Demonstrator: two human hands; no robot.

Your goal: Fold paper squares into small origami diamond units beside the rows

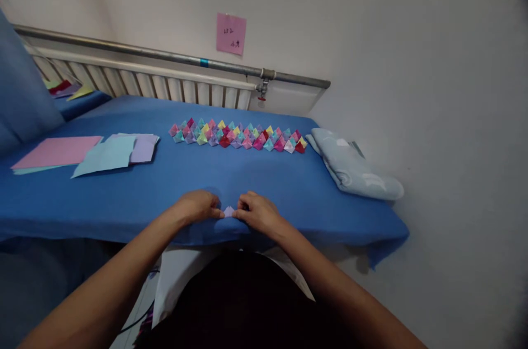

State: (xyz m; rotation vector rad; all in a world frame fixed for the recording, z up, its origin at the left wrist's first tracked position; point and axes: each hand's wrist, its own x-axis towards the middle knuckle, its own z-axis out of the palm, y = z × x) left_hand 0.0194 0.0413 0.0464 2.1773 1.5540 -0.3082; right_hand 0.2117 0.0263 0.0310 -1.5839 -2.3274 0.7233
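Observation:
A small piece of folded lilac paper (228, 211) lies at the front edge of the blue-covered table (198, 173). My left hand (201, 206) pinches its left corner, fingers curled. On the other side, my right hand (258, 211) has thumb and fingers closed at the right corner. The paper's middle rises to a point between the two hands. Beyond them, several small folded paper pieces (246, 142) in pink, teal, yellow, red and purple stand in close rows.
To the left lie pink paper (61, 152), light blue paper (106, 155) and lilac sheets (144, 148). A folded pale blanket (350, 164) rests at the right end. Behind the table are a radiator (165, 85) and a metal pipe (165, 55). A pink note (231, 33) hangs on the wall.

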